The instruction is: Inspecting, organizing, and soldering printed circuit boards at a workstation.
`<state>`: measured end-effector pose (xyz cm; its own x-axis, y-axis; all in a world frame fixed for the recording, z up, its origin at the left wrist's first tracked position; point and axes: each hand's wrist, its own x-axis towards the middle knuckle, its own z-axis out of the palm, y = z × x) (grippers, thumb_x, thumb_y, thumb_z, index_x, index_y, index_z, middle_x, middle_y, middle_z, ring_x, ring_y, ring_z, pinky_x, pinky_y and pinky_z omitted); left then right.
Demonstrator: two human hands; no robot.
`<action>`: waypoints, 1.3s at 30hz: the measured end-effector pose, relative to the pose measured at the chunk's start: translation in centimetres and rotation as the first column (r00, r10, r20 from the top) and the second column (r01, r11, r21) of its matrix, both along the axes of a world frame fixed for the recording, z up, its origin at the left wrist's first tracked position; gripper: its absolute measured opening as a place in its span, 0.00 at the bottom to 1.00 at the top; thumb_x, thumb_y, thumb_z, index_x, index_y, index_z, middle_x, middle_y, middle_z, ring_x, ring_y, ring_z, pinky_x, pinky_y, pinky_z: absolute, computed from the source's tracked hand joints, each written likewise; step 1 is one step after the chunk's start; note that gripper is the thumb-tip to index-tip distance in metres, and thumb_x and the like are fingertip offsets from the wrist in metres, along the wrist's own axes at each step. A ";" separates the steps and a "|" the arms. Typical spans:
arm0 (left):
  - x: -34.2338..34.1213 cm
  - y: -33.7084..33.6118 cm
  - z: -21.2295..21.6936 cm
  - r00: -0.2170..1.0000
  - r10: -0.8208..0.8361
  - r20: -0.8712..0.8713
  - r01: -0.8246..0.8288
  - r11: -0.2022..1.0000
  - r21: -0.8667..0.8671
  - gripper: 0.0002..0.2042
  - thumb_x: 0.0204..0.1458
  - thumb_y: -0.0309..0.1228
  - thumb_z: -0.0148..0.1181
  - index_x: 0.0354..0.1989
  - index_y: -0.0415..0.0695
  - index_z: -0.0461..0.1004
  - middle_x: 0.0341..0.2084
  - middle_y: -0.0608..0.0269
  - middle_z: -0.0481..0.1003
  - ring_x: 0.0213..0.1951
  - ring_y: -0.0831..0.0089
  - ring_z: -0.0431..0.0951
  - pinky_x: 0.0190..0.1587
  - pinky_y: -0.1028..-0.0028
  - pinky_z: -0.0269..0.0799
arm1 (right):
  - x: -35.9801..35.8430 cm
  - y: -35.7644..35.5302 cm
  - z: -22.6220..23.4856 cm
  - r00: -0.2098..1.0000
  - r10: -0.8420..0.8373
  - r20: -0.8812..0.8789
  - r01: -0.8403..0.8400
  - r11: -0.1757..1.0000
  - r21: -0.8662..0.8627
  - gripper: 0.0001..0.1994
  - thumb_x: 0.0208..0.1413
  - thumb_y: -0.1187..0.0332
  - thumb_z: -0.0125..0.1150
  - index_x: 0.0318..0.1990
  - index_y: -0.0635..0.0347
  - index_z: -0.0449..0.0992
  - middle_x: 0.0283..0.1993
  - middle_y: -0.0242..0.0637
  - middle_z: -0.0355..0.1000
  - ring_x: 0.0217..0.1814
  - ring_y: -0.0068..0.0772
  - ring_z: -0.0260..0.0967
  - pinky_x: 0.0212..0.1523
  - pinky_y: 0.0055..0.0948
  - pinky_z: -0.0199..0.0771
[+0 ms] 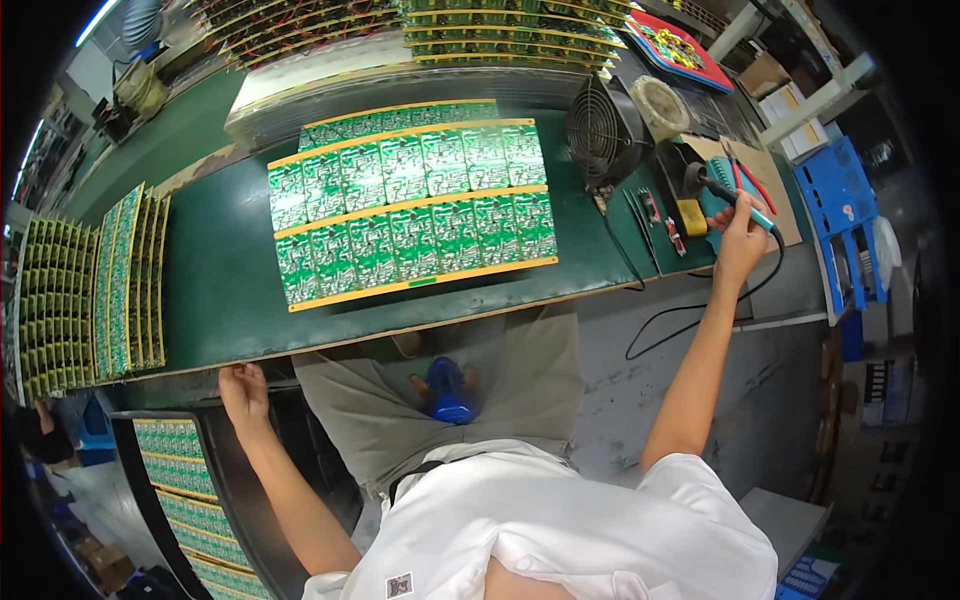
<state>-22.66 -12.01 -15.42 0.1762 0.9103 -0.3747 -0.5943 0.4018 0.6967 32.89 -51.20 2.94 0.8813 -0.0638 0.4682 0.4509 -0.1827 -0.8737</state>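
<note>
My right hand (738,240) is closed around a soldering iron (757,219) with a teal handle. The iron's front end reaches into a dark round iron stand (694,178), and its black cord loops down past the table edge. A panel of green printed circuit boards (415,215) with yellow edge strips lies flat before me, partly covering another circuit board panel (400,118) behind it. At the table's front edge, to the left, my left hand (243,392) is closed with curled fingers; whatever they hold, if anything, is hidden.
Upright circuit board panels (130,285) stand at the table's left end. Beyond the panel are a black fan (603,130), tweezers (640,225), red-handled pliers (752,180) and a yellow sponge (691,217). Stacked boards (510,35) line the back. A rack of panels (190,490) stands lower left.
</note>
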 end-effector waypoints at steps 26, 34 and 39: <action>0.4 -4.4 6.8 0.626 0.131 -0.769 -0.033 0.989 0.141 0.14 0.61 0.37 0.51 0.33 0.38 0.76 0.16 0.72 0.66 0.20 0.85 0.64 0.24 0.86 0.59 | -7.5 3.9 2.5 0.673 0.660 -0.334 -0.677 0.731 0.079 0.10 0.62 0.69 0.51 0.39 0.66 0.76 0.27 0.35 0.71 0.22 0.23 0.66 0.22 0.17 0.65; 8.1 -6.8 13.8 0.555 0.457 -0.695 0.164 0.758 0.631 0.11 0.58 0.33 0.52 0.37 0.39 0.77 0.27 0.65 0.75 0.27 0.80 0.69 0.32 0.83 0.64 | -9.7 12.6 -0.7 0.696 0.717 -0.031 -0.718 0.696 -0.025 0.14 0.64 0.67 0.45 0.47 0.68 0.73 0.42 0.43 0.73 0.44 0.32 0.70 0.47 0.27 0.68; 13.6 -7.6 15.3 0.674 0.216 -0.707 0.531 0.524 0.666 0.32 0.45 0.32 0.63 0.62 0.40 0.63 0.54 0.54 0.71 0.56 0.62 0.69 0.59 0.65 0.61 | -12.4 13.1 -3.1 0.677 0.736 -0.020 -0.736 0.677 0.005 0.18 0.61 0.70 0.47 0.57 0.69 0.65 0.56 0.46 0.67 0.58 0.36 0.64 0.59 0.30 0.62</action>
<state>-9.05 -19.61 -0.09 0.4095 0.8236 0.3923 0.1711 -0.4917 0.8538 20.54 -38.12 -0.13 0.6512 0.6109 0.4502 0.4247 0.1983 -0.8833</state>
